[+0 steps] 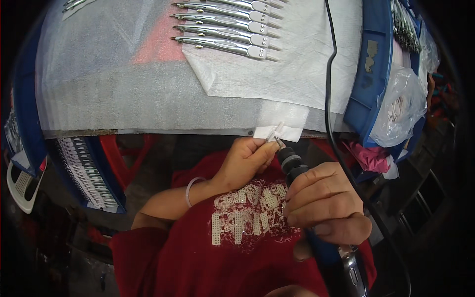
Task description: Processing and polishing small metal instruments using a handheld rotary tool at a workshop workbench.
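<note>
My left hand (251, 157) is closed at the table's front edge, its thumb and fingers pinching a drawing compass (278, 129). Only the pale handle end and a bit of metal show; my fingers hide the rest. My right hand (326, 203) wraps round a black and blue electric screwdriver (291, 162), which slants up to the left. The screwdriver's tip meets the compass beside my left fingertips, though the exact contact point is too small to make out. Beneath them a small white pad (292, 121) lies over the table edge.
Several silver compasses (225, 45) lie in a row on a white cloth (307, 74) at the far side. A black cable (330, 94) runs down the right side. Blue bins (365, 94) with plastic bags stand right; a blue crate of metal parts (89, 173) stands lower left.
</note>
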The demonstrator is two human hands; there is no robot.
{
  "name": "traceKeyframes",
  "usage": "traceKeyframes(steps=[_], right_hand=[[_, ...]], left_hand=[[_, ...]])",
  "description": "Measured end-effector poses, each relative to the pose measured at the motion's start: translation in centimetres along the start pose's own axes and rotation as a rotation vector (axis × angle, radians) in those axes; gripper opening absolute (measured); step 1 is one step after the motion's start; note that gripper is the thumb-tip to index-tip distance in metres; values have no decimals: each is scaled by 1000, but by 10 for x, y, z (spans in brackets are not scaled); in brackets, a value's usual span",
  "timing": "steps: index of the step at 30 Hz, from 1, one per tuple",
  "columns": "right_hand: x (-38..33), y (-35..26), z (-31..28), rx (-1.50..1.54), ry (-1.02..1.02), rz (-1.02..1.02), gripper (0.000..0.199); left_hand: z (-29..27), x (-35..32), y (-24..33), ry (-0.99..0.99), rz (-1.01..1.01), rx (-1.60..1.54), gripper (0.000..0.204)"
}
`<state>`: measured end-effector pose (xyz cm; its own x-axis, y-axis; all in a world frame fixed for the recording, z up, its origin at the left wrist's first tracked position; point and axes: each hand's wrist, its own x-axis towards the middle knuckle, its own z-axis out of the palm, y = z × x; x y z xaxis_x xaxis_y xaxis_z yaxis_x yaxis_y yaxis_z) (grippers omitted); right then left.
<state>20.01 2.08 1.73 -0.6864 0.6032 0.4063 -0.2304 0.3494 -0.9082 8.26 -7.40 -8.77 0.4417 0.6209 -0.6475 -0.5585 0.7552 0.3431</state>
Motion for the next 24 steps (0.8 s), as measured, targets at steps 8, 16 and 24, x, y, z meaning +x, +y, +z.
traceKeyframes(steps=[8, 16, 24], right_hand=[[-6, 2, 3, -68, -19, -84, 44], [-18, -5, -3, -77, 52, -71, 55], [-19, 1, -6, -81, 29, -60, 54]], left_hand=[[1, 1, -2, -2, 33, 20, 29], [5, -2, 8, -7, 26, 8, 22], [3, -1, 7, -7, -6, -3, 22]])
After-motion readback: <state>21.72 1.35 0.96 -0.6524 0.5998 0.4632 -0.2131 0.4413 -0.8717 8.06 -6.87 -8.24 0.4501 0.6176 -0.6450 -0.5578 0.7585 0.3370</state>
